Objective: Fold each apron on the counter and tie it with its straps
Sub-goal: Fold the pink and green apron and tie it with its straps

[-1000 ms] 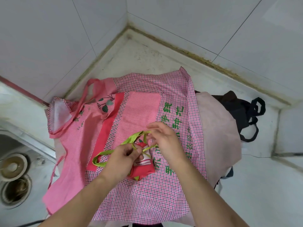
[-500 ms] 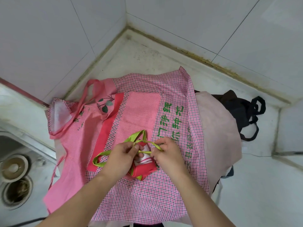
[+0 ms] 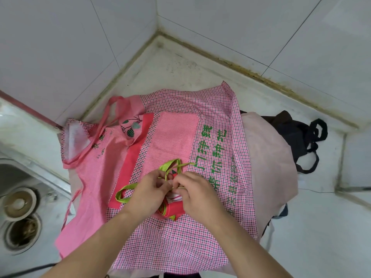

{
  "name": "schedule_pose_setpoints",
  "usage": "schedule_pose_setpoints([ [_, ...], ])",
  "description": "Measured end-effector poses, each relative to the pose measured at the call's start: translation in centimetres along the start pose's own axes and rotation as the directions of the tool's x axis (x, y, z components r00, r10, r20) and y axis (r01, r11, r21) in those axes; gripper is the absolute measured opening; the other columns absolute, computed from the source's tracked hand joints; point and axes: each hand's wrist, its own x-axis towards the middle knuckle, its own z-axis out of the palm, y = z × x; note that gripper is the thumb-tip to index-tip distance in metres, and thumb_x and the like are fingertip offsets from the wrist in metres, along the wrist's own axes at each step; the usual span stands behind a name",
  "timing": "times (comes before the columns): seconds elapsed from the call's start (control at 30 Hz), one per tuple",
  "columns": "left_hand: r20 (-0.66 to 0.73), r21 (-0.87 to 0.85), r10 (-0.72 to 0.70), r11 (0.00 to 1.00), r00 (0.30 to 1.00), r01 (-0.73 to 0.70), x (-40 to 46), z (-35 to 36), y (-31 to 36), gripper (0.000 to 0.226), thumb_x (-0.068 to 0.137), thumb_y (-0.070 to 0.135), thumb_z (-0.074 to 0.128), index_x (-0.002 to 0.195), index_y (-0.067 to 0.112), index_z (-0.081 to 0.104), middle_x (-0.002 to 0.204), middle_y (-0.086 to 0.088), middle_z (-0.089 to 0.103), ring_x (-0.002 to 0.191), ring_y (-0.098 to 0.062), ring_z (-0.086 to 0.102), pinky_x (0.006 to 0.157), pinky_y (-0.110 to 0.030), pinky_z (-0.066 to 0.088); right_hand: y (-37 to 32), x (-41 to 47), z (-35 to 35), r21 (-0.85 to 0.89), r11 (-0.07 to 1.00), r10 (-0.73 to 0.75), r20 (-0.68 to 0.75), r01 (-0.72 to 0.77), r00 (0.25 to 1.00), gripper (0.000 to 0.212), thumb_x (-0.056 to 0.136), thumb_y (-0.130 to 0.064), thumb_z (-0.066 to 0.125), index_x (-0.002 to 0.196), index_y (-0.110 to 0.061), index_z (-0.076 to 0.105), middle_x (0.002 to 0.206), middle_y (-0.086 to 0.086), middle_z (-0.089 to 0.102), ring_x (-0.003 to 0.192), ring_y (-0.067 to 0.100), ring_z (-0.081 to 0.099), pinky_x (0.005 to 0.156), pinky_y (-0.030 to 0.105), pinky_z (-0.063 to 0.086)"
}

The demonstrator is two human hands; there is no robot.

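A small folded red apron (image 3: pixel 170 210) with lime-green straps (image 3: pixel 126 194) lies on a spread pink checked apron (image 3: pixel 180 237) printed with green characters. My left hand (image 3: pixel 148 189) and my right hand (image 3: pixel 192 194) meet over the bundle, both pinching the green straps at its top. One strap loop trails to the left, another arches above my fingers. The bundle is mostly hidden beneath my hands.
A pink strawberry-print apron (image 3: pixel 96 167) lies at the left, a pale pink apron (image 3: pixel 269 167) at the right, a folded black apron (image 3: pixel 297 137) tied with its straps behind it. A steel sink (image 3: pixel 18 207) with its drain sits at the left. Tiled walls close the white counter's corner (image 3: pixel 164 63).
My right hand came down from the raised strap and closed in on my left hand over the bundle. The green strap loop above has shrunk.
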Motion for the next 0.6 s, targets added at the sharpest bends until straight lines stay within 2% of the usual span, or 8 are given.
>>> schedule_pose_setpoints([
  [0.1, 0.003, 0.031, -0.001, 1.000, 1.000, 0.001, 0.0, -0.3, 0.1, 0.005, 0.101, 0.011, 0.067, 0.098, 0.007, 0.065, 0.077, -0.013, 0.077, 0.077, -0.037, 0.075, 0.079, -0.059, 0.061, 0.4, 0.3, 0.0, 0.072, 0.997, 0.007, 0.009, -0.007, 1.000, 0.020, 0.094, -0.001, 0.066, 0.094, -0.021, 0.064, 0.092, -0.015, 0.051, 0.085, 0.007, 0.053, 0.072, 0.033, 0.053],
  [0.2, -0.010, 0.018, -0.014, 1.000, 1.000, 0.014, -0.1, -0.5, 0.2, 0.006, 0.101, 0.009, 0.066, 0.097, 0.005, 0.065, 0.077, -0.012, 0.077, 0.072, -0.028, 0.076, 0.076, -0.050, 0.060, 0.6, 0.2, 0.2, 0.097, 0.995, 0.014, 0.001, -0.014, 1.000, 0.020, 0.094, -0.002, 0.064, 0.098, -0.021, 0.069, 0.094, -0.014, 0.054, 0.086, 0.008, 0.058, 0.072, 0.036, 0.055],
  [0.27, 0.010, 0.005, -0.027, 1.000, 1.000, 0.027, -0.2, -0.7, 0.1, 0.007, 0.095, 0.009, 0.070, 0.100, 0.009, 0.065, 0.082, -0.015, 0.077, 0.080, -0.038, 0.075, 0.076, -0.054, 0.058, 0.8, 0.2, 0.4, 0.098, 0.995, 0.019, -0.005, -0.019, 1.000, 0.022, 0.095, -0.005, 0.061, 0.104, -0.022, 0.073, 0.096, -0.011, 0.057, 0.089, 0.011, 0.060, 0.074, 0.038, 0.056],
  [0.3, 0.023, 0.022, -0.022, 1.000, 0.999, 0.021, -0.2, -0.8, 0.0, 0.017, 0.090, 0.010, 0.075, 0.103, 0.013, 0.065, 0.085, -0.013, 0.077, 0.085, -0.040, 0.073, 0.078, -0.054, 0.058, 0.8, 0.2, 0.6, 0.090, 0.996, 0.025, -0.009, -0.024, 1.000, 0.023, 0.096, -0.007, 0.061, 0.107, -0.022, 0.074, 0.097, -0.010, 0.058, 0.089, 0.011, 0.060, 0.074, 0.038, 0.056],
  [0.37, 0.024, 0.161, 0.040, 0.986, 0.999, -0.043, -0.4, -0.9, -0.3, 0.042, 0.080, 0.011, 0.086, 0.112, 0.022, 0.061, 0.090, -0.001, 0.075, 0.082, -0.024, 0.073, 0.076, -0.038, 0.062, 1.0, 0.2, 0.8, 0.064, 0.997, 0.044, -0.015, -0.043, 0.999, 0.022, 0.097, -0.011, 0.061, 0.108, -0.022, 0.077, 0.096, -0.009, 0.057, 0.088, 0.012, 0.060, 0.074, 0.038, 0.056],
  [0.43, -0.004, 0.290, 0.125, 0.950, 0.992, -0.119, -0.8, -0.8, -0.4, 0.057, 0.077, 0.009, 0.090, 0.118, 0.029, 0.055, 0.092, 0.005, 0.069, 0.082, -0.008, 0.070, 0.070, -0.018, 0.057, 1.0, 0.1, 1.0, 0.040, 0.997, 0.068, 0.004, -0.068, 0.998, 0.021, 0.098, -0.013, 0.061, 0.109, -0.019, 0.077, 0.098, -0.010, 0.057, 0.091, 0.013, 0.060, 0.078, 0.039, 0.057],
  [0.53, -0.089, 0.379, 0.274, 0.898, 0.958, -0.222, -1.0, -0.7, -0.4, 0.059, 0.078, 0.003, 0.088, 0.118, 0.029, 0.055, 0.106, 0.010, 0.058, 0.087, 0.002, 0.067, 0.070, -0.011, 0.053, 0.8, 0.1, 0.9, 0.013, 0.996, 0.088, 0.039, -0.089, 0.995, 0.019, 0.101, -0.013, 0.059, 0.111, -0.018, 0.074, 0.103, -0.010, 0.056, 0.096, 0.013, 0.059, 0.083, 0.038, 0.056],
  [0.6, -0.111, 0.417, 0.360, 0.863, 0.926, -0.285, -1.1, -0.5, -0.5, 0.050, 0.079, -0.005, 0.083, 0.111, 0.026, 0.059, 0.108, 0.012, 0.054, 0.091, 0.001, 0.066, 0.074, -0.009, 0.051, 0.6, 0.2, 0.7, 0.025, 0.992, 0.123, 0.067, -0.125, 0.990, 0.014, 0.101, -0.014, 0.058, 0.106, -0.020, 0.070, 0.102, -0.012, 0.054, 0.097, 0.011, 0.056, 0.085, 0.037, 0.054],
])
